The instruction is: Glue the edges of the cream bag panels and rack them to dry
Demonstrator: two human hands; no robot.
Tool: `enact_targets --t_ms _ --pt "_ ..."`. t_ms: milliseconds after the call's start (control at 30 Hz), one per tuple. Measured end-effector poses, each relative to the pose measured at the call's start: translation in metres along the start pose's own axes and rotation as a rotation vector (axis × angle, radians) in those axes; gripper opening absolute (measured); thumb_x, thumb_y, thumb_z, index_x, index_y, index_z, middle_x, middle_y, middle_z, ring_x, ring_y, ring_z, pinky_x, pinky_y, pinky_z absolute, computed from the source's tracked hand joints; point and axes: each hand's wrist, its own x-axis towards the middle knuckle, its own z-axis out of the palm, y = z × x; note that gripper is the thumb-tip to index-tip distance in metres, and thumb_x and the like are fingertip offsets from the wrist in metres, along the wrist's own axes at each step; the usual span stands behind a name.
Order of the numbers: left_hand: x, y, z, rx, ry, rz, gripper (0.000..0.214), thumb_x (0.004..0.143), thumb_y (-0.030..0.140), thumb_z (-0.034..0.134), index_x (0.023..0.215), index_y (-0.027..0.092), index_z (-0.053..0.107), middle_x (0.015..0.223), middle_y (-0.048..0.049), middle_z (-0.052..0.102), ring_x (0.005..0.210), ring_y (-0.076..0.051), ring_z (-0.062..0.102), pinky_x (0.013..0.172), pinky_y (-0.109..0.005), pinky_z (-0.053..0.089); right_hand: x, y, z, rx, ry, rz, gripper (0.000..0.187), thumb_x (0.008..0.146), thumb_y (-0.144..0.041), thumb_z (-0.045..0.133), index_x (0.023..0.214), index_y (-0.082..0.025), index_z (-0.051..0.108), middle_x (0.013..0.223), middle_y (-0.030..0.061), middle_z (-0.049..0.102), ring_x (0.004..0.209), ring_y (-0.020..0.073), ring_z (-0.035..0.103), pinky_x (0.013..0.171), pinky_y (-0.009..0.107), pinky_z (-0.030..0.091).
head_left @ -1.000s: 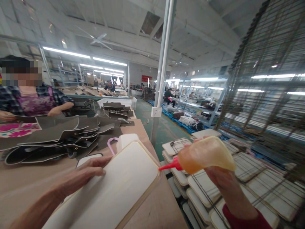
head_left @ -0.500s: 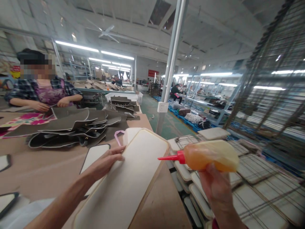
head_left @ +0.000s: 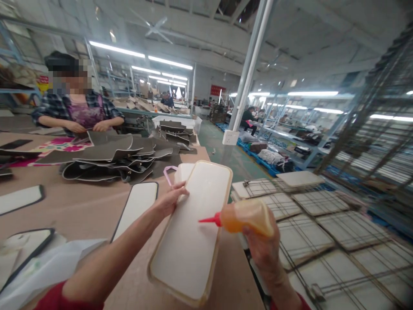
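Left hand (head_left: 171, 200) gripping white panel (head_left: 193, 234), right hand (head_left: 265, 247) clutching amber bottle (head_left: 245, 217), red banner (head_left: 217, 90) too small to read

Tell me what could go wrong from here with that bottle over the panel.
First, the red nozzle points over the white face of the panel, inside its yellowish rim, so a drip might mark the face. Second, the right hand grips the soft-looking bottle nearly level; too hard a squeeze could push liquid out. Third, the left hand holds the panel only by one long edge, so it might swivel.
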Motion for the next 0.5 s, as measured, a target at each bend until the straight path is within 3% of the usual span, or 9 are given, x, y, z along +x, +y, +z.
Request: enact_targets --t_ms 100,167,200,267,333,400,500 --pt "-0.003 -0.002 0.008 0.025 -0.040 -0.006 0.059 0.060 0.005 0.063 0.117 0.013 0.071 0.079 -0.0029 0.078 0.069 -0.019 0.071 0.057 -0.023 0.053 0.029 0.003 0.009 0.042 0.195 -0.085 0.059 0.066 -0.035 0.086 0.117 -0.020 0.060 0.108 0.0056 0.069 0.094 0.0238 0.066 0.088 0.041 0.056" --pt "-0.007 -0.001 0.014 0.036 -0.042 -0.005 0.059 0.063 0.004 0.062 0.121 0.014 0.070 0.082 -0.0036 0.079 0.069 -0.018 0.071 0.057 -0.022 0.054 0.034 0.001 0.011 0.036 0.223 -0.100 0.055 0.064 -0.032 0.088 0.111 -0.022 0.062 0.102 0.0019 0.070 0.089 0.0208 0.066 0.087 0.038 0.056" --pt "-0.010 0.000 0.017 0.036 -0.028 -0.004 0.060 0.064 0.004 0.062 0.123 0.013 0.068 0.084 -0.0044 0.079 0.070 -0.019 0.072 0.057 -0.022 0.054 0.029 -0.001 0.011 0.032 0.199 -0.088 0.051 0.062 -0.031 0.089 0.106 -0.023 0.065 0.098 0.0004 0.070 0.085 0.0197 0.066 0.084 0.035 0.057" --pt "-0.013 0.003 0.021 0.029 0.033 0.004 0.060 0.066 0.003 0.063 0.125 0.013 0.066 0.088 -0.0062 0.079 0.074 -0.019 0.073 0.057 -0.021 0.055 0.007 -0.008 0.011 0.079 0.016 0.018 0.042 0.063 -0.031 0.088 0.099 -0.023 0.069 0.091 0.0004 0.072 0.079 0.0199 0.068 0.078 0.033 0.059" --pt "-0.012 0.006 0.026 0.023 0.105 0.007 0.060 0.067 0.005 0.064 0.126 0.015 0.066 0.093 -0.0068 0.079 0.078 -0.019 0.073 0.057 -0.020 0.055 -0.016 -0.015 0.009 0.207 -0.110 0.161 0.053 0.061 -0.031 0.089 0.109 -0.023 0.069 0.095 0.0037 0.075 0.078 0.0231 0.071 0.070 0.034 0.061" --pt "-0.007 0.006 0.035 0.034 0.118 0.001 0.058 0.068 0.006 0.064 0.125 0.016 0.067 0.094 -0.0061 0.079 0.079 -0.018 0.074 0.058 -0.019 0.054 -0.026 -0.023 0.002 0.314 0.023 0.138 0.050 0.062 -0.035 0.088 0.107 -0.022 0.070 0.093 0.0049 0.077 0.077 0.0234 0.073 0.070 0.034 0.062" --pt "0.009 -0.008 0.062 0.074 0.002 -0.007 0.057 0.067 0.008 0.065 0.123 0.016 0.068 0.089 -0.0053 0.080 0.075 -0.019 0.073 0.057 -0.021 0.053 -0.013 -0.043 -0.027 0.365 0.407 0.036 0.034 0.068 -0.035 0.085 0.097 -0.023 0.074 0.080 0.0016 0.077 0.073 0.0196 0.073 0.071 0.030 0.062"
